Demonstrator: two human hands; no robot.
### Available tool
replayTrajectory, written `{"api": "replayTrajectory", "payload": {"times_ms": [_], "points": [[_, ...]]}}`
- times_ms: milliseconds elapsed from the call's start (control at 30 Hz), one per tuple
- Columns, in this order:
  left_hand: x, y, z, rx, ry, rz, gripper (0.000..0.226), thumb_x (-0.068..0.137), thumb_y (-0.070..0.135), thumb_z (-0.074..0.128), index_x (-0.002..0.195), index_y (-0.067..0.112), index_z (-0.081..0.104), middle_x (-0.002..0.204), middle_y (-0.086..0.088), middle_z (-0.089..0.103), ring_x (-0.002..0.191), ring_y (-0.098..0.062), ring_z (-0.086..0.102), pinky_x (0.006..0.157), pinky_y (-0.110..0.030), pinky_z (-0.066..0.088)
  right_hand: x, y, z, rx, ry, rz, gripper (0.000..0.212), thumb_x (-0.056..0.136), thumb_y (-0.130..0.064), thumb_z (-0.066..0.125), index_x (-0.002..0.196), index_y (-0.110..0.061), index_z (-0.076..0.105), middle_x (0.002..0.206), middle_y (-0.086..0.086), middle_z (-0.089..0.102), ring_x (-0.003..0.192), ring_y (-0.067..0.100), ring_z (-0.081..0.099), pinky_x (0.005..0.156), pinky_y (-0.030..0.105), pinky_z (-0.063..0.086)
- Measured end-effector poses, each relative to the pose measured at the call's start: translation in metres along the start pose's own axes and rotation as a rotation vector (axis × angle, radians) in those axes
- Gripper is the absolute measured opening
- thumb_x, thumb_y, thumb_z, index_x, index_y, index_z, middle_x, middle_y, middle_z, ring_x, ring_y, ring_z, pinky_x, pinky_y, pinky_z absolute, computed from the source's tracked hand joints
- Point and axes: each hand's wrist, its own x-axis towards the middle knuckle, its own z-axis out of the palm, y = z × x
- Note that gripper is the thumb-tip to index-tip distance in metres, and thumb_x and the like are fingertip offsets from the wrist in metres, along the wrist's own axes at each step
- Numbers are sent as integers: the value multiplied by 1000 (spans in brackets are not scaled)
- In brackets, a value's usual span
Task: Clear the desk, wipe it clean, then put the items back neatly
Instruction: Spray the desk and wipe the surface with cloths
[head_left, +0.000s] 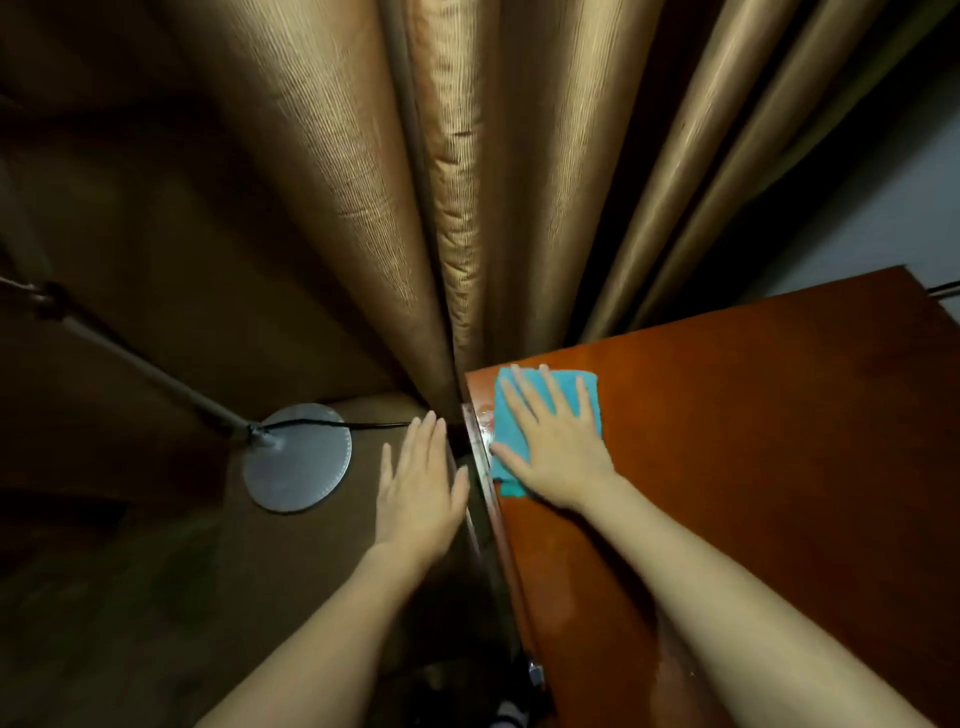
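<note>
Head: flat right hand (558, 449) presses fuzzy cloth (540, 410).

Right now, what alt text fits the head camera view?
A right hand presses a blue cloth flat on a reddish wooden desk near its corner. The left hand hovers open beside the desk, over a lamp base and curtains.

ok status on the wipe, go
Right hand flat on blue cloth, desk corner. Left hand open, off desk edge. Nothing in the way.
</note>
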Motion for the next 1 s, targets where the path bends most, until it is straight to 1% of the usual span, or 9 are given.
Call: {"api": "replayTrajectory", "payload": {"times_ms": [67,167,233,333,500,633,767,867,1000], "points": [[-2,-3,-6,-18,-2,0,60,100,39,29,152,18,8,160,4,2,146,-10,-6,119,-36,-2,-26,16,6,-61,-24,-128,75,87,-65,26,146,-20,35,152,1,35,140,29,31,109,58,30],[-6,-3,-11,-50,-7,24,59,100,38,31,152,18,9,160,4,4,146,-9,-5,120,-37,-2,-39,49,3,-117,-33,-135,75,88,-67,21,147,-22,33,152,-1,36,140,26,30,113,53,20],[-8,-8,-13,-67,-20,15,59,100,37,31,152,19,8,160,4,3,146,-9,-6,120,-37,-2,-22,58,-4,-44,27,112,79,87,-69,10,152,-25,15,159,-4,15,147,22,11,115,50,7],[-12,-18,-11,-55,-31,-6,59,101,37,30,152,19,7,160,5,2,146,-9,-8,120,-37,-3,26,38,-10,96,65,446,73,94,-61,23,153,-23,1,161,-4,-1,147,25,-4,114,55,-2],[-22,-26,-3,-38,-51,-28,59,100,35,31,152,17,8,160,4,4,146,-9,-6,119,-37,-3,47,-41,-7,61,10,65,74,94,-61,30,153,-25,4,160,-7,-1,147,27,-4,114,55,-2],[-24,-14,-3,-41,-54,-28,59,100,34,31,152,16,9,160,4,5,146,-9,-4,118,-38,-1,-24,-47,10,-39,47,-77,69,88,-58,33,143,-18,42,150,0,38,139,32,32,105,60,30],[-17,15,0,-98,-60,87,61,100,36,31,152,20,4,160,6,1,146,-10,-4,118,-37,-2,-92,4,27,-37,24,60,65,96,-57,17,145,-17,34,149,-1,39,140,26,26,109,51,16],[-14,28,10,-70,-84,158,62,101,41,25,152,24,-5,159,2,-12,146,-15,-11,117,-40,-6,-88,27,20,-26,35,292,74,93,-61,2,151,-19,17,157,-2,20,145,28,19,113,55,14],[-11,26,19,80,-83,183,61,101,43,15,149,21,-15,157,2,-22,144,-14,-19,116,-44,-10,-58,8,19,71,73,566,71,93,-59,9,152,-21,0,160,-1,-2,147,28,-3,114,54,-4]]}}
